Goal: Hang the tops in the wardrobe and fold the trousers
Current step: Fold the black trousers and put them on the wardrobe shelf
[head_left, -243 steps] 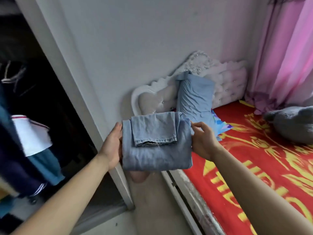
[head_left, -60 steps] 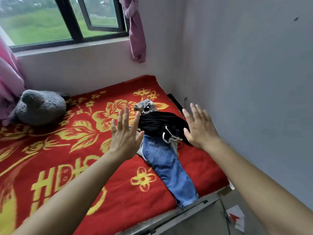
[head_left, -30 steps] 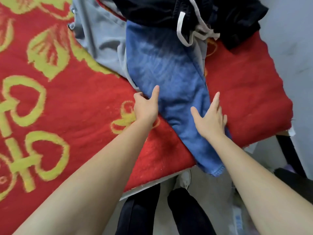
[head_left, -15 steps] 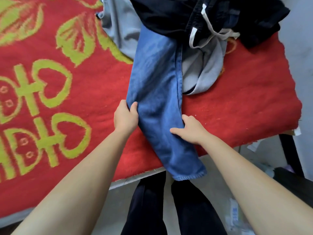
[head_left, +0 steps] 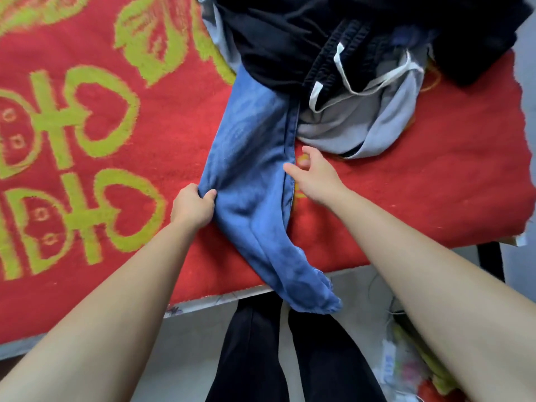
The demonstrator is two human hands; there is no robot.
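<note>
Atop the blue jeans (head_left: 252, 158) lies a black garment (head_left: 275, 39).

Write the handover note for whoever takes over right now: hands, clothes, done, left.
Left hand grips the left edge of the blue jeans. Right hand is open at their right seam, thumb on the denim.
The jeans lie on the red blanket, hem hanging off the bed edge, top under a black drawstring garment; a grey garment lies beside them.
Done: no fold visible yet.
Left: pull the jeans free, fold them, sort the pile.
</note>
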